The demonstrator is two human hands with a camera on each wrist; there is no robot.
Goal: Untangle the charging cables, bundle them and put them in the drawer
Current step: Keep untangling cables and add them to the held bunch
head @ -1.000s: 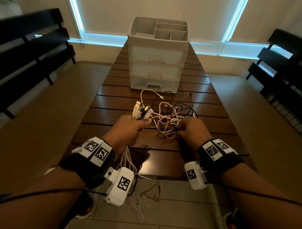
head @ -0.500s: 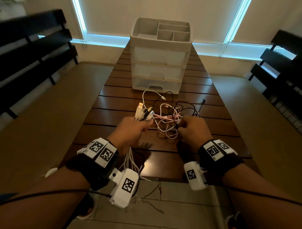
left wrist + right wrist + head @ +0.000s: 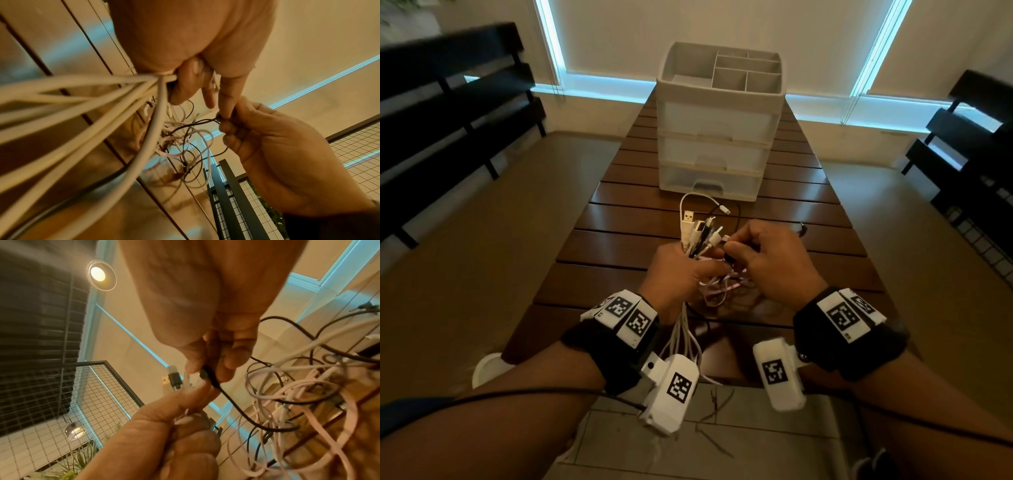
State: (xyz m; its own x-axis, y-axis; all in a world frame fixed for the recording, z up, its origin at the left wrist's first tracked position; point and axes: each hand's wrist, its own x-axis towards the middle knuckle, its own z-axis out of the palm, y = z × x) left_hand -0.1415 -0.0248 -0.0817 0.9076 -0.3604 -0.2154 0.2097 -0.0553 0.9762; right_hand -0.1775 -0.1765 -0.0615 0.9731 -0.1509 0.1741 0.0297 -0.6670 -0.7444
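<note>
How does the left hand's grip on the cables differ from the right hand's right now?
The left hand is fisted round a whole bunch of cables, plug ends sticking up; the right hand pinches a single black cable at its plug. The left hand's white cables trail below the wrist; the right hand's black cable runs into the tangle on the table. Both are raised above the table, almost touching.

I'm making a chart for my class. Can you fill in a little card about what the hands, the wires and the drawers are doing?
left hand: grips a bunch of cable ends, plugs pointing up
right hand: pinches a black plug next to the bunch
cables: tangled white, pink and black loops between and below the hands, over the table
drawers: three, all closed, behind the cables
top tray: divided, looks empty
</note>
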